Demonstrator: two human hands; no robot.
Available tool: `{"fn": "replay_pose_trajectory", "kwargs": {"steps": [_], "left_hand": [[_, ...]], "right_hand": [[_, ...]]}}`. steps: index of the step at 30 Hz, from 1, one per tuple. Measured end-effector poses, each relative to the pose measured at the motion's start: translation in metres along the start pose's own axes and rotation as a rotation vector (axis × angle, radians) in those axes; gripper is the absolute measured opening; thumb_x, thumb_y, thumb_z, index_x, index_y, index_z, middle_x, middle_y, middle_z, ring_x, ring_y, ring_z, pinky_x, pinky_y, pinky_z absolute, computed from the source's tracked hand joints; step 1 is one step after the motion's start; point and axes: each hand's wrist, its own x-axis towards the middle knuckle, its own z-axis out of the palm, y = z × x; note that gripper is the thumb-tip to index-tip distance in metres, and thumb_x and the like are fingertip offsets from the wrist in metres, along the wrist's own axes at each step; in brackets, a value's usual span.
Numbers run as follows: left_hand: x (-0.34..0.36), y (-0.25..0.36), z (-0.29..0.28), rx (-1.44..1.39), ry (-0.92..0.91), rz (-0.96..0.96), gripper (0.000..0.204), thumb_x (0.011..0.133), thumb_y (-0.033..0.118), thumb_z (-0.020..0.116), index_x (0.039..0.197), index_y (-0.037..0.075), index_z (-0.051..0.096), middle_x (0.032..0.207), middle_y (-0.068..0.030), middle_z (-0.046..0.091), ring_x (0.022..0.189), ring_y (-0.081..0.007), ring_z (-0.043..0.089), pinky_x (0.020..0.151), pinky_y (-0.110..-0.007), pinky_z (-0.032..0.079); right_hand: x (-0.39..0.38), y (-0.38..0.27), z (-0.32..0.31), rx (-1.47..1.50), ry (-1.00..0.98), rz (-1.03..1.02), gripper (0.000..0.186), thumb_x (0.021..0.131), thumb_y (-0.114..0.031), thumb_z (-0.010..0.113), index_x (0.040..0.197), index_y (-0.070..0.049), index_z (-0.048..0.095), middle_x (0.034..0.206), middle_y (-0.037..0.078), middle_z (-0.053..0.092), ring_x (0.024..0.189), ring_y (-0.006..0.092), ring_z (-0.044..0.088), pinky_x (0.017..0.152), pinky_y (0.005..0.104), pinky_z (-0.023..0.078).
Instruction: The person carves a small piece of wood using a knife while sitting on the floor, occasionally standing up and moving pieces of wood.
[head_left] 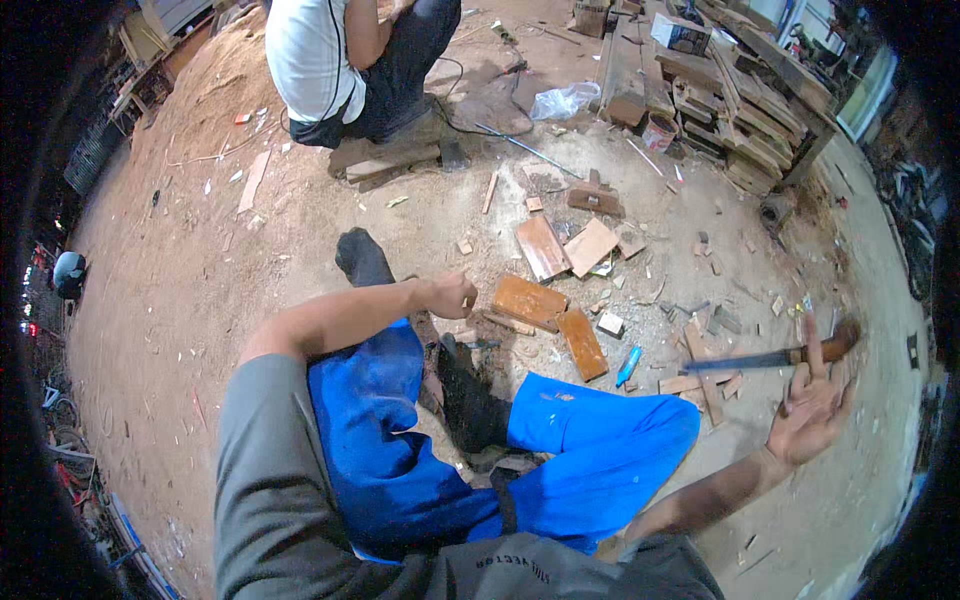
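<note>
My left hand (450, 296) is closed in a fist beyond my left knee; what its fingers hold, if anything, is hidden. Nearest to it lies an orange-brown wooden board (530, 302), with a second such board (582, 345) beside it. Out to the right, my right hand (812, 412) has its palm up and its fingers spread. One finger crosses the wooden handle of a long-bladed chisel-like tool (745, 361), which is slightly blurred, its blade pointing left. A blue marker-like tube (628, 367) lies between the boards and the tool.
Beyond the boards are paler wood pieces (591, 246) and a wooden hand plane (596, 198). Stacked timber (735, 110) stands at the back right, near a clear plastic bag (565, 101). Another person (318, 70) sits low at the back, near a cable. Offcuts and sawdust cover the floor.
</note>
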Motion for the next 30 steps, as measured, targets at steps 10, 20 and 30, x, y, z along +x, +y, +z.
{"fn": "replay_pose_trajectory", "kwargs": {"steps": [10, 20, 30], "left_hand": [[-0.013, -0.002, 0.001, -0.006, -0.014, -0.018, 0.026, 0.082, 0.031, 0.068, 0.095, 0.009, 0.075, 0.087, -0.0181, 0.073, 0.084, -0.0363, 0.071, 0.078, -0.046, 0.057], [-0.021, -0.027, -0.006, -0.072, -0.014, -0.052, 0.025, 0.081, 0.025, 0.068, 0.095, 0.005, 0.072, 0.089, -0.0199, 0.072, 0.081, -0.0376, 0.070, 0.075, -0.046, 0.056], [-0.005, -0.014, -0.004, -0.131, -0.089, 0.009, 0.028, 0.086, 0.026, 0.070, 0.102, 0.003, 0.074, 0.089, -0.0173, 0.074, 0.080, -0.0320, 0.072, 0.075, -0.042, 0.057]], "right_hand": [[0.038, 0.060, -0.003, -0.873, 0.343, -0.235, 0.064, 0.098, -0.018, 0.061, 0.153, 0.000, 0.035, 0.159, 0.018, 0.034, 0.142, 0.0297, 0.041, 0.111, 0.0397, 0.040], [0.039, 0.143, -0.156, -1.156, 0.395, 0.316, 0.043, 0.086, -0.024, 0.069, 0.121, 0.001, 0.067, 0.120, 0.019, 0.069, 0.116, 0.0294, 0.062, 0.100, 0.0380, 0.047], [-0.065, 0.241, -0.232, -1.609, 0.474, 0.770, 0.066, 0.082, -0.048, 0.070, 0.116, 0.008, 0.064, 0.115, 0.031, 0.066, 0.108, 0.0420, 0.065, 0.093, 0.0481, 0.052]]}}
